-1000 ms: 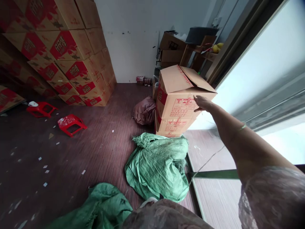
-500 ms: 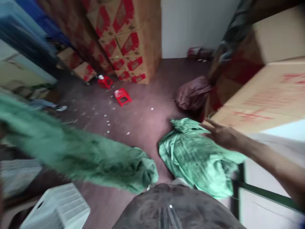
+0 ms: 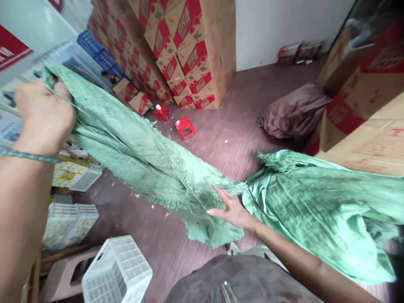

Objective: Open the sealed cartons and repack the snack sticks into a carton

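My left hand, raised at the left, is closed round one end of a long green woven sack with frayed edges. The sack stretches slantwise down to the middle of the view. At its lower end is my right hand, fingers spread, over or against the cloth; I cannot tell whether it presses on it. To the right lies a second green woven sack, crumpled, its frayed edge beside the first one's lower end.
Stacked cartons rise at the back. Two small red stools stand on the floor. A brown sack lies by cartons on the right. White plastic crates are at lower left. Scraps dot the floor.
The first green sack has been raised at its left end, and my left hand has come clearly into view. My right hand has moved left, from the second sack to the first.
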Action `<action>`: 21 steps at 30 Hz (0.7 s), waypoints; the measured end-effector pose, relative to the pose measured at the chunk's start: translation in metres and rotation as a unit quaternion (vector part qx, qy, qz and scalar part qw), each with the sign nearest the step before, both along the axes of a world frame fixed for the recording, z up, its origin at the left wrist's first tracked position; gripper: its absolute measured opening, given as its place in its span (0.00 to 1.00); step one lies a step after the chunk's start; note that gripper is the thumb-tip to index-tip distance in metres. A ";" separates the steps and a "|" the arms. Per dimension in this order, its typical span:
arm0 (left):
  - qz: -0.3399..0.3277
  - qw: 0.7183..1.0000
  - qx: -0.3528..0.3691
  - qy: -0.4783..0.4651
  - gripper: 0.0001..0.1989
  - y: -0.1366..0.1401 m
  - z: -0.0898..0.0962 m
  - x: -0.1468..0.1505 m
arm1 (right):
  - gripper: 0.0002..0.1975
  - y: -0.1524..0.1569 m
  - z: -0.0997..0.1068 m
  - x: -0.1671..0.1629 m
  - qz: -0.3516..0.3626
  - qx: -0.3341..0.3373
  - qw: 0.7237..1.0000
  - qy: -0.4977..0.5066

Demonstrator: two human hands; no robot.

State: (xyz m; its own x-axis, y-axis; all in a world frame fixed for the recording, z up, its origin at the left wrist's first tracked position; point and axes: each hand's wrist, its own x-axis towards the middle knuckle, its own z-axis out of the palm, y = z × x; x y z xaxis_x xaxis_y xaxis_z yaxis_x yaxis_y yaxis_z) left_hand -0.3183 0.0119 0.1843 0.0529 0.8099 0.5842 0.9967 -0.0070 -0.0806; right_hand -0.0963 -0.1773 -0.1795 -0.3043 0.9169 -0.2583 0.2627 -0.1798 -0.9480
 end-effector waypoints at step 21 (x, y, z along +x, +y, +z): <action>0.043 0.680 -0.355 -0.640 0.41 -0.141 -0.166 -0.268 | 0.15 0.076 0.274 0.063 0.060 -0.095 0.982 0.149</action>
State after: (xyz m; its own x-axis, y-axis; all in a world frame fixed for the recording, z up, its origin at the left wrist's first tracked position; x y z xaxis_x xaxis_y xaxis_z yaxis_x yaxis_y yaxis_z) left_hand -0.5865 -0.1294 0.0179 -0.1958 0.8798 -0.4331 0.2453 0.4716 0.8470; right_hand -0.0330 -0.1014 0.0949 -0.4946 0.8138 -0.3050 0.0084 -0.3465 -0.9380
